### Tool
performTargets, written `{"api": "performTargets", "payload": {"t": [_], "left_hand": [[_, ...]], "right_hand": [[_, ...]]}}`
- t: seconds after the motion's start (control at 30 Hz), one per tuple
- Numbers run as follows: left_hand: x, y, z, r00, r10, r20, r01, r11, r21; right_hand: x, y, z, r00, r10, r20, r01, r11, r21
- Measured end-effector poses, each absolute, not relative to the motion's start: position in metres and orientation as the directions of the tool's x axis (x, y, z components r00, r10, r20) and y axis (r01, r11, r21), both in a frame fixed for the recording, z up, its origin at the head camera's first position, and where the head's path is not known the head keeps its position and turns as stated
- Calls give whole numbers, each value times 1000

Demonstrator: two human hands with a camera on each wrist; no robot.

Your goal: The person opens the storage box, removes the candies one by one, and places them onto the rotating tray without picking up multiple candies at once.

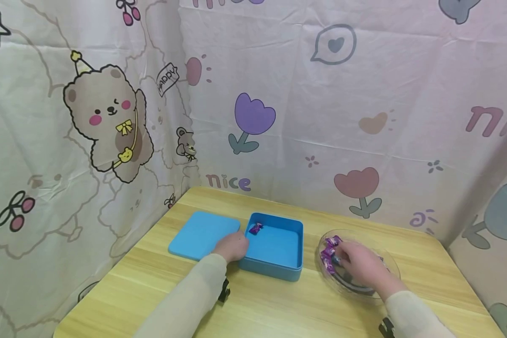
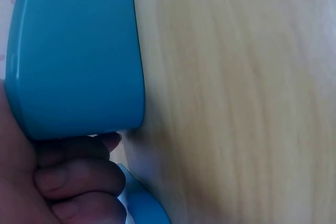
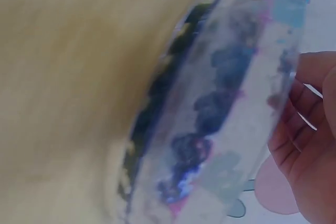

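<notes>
A blue box (image 1: 274,249) stands open on the wooden table, with one purple wrapped candy (image 1: 255,228) in its far left corner. My left hand (image 1: 234,246) grips the box's near left corner, fingers (image 2: 79,179) curled against the blue box wall (image 2: 79,51). The flat blue lid (image 1: 203,234) lies just left of the box. On the right, a clear plate (image 1: 384,265) holds several purple candies (image 1: 329,253). My right hand (image 1: 359,264) reaches into the plate with its fingertips at the candies. In the blurred right wrist view its fingers (image 3: 310,129) look relaxed and hold nothing.
A cartoon-printed cloth (image 1: 321,117) hangs close behind and to both sides of the wooden table (image 1: 279,305). Bare tabletop (image 2: 236,103) lies in front of the box and plate. The lid's edge (image 2: 142,203) sits beside my left fingers.
</notes>
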State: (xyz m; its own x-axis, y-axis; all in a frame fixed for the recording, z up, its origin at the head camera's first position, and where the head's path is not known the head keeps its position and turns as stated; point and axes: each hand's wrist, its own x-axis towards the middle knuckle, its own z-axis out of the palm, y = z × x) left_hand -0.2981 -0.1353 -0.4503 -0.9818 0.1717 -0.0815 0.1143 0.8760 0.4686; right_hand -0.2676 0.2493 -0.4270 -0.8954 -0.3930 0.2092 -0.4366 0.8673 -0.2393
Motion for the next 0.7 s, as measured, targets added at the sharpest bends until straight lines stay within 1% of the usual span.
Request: {"api": "performTargets", "payload": {"t": [0.37, 0.7], "left_hand": [[-300, -134, -452, -985, 147, -93, 83, 866, 492], [-296, -135, -448, -984, 151, -95, 85, 865, 494]], "right_hand": [[-269, 254, -440, -887, -416, 202, -453, 867, -206], [-267, 248, -430, -877, -407, 253, -460, 865, -203]]}}
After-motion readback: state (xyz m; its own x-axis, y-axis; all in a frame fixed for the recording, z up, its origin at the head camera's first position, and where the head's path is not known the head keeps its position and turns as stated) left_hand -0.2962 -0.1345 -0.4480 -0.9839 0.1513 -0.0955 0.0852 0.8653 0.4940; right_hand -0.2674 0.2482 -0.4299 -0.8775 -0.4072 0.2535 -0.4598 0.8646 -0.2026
